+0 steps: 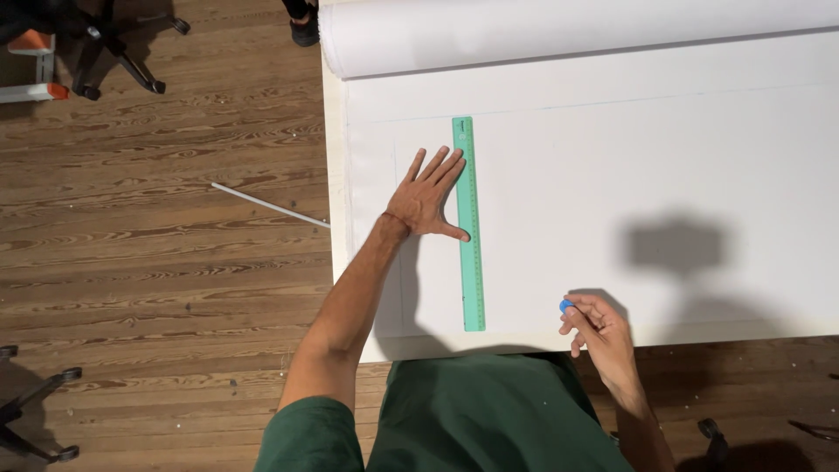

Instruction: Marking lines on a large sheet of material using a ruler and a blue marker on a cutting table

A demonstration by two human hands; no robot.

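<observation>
A long green ruler (469, 262) lies lengthwise on white fabric (612, 175) spread over a table. My left hand (426, 197) rests flat on the fabric, fingers spread, with the thumb and fingertips pressing on the ruler's left edge. My right hand (599, 325) hovers at the table's near edge, right of the ruler's near end, pinching a small blue piece of chalk (566, 306). Faint drawn lines run across the fabric near the far end of the ruler and along its left side.
The fabric's rolled end (568, 31) lies along the table's far side. On the wooden floor to the left are a thin white rod (266, 204), office chair bases (114, 48) and an orange-and-white object (31, 65). A person's dark shoe (303, 22) is at the top.
</observation>
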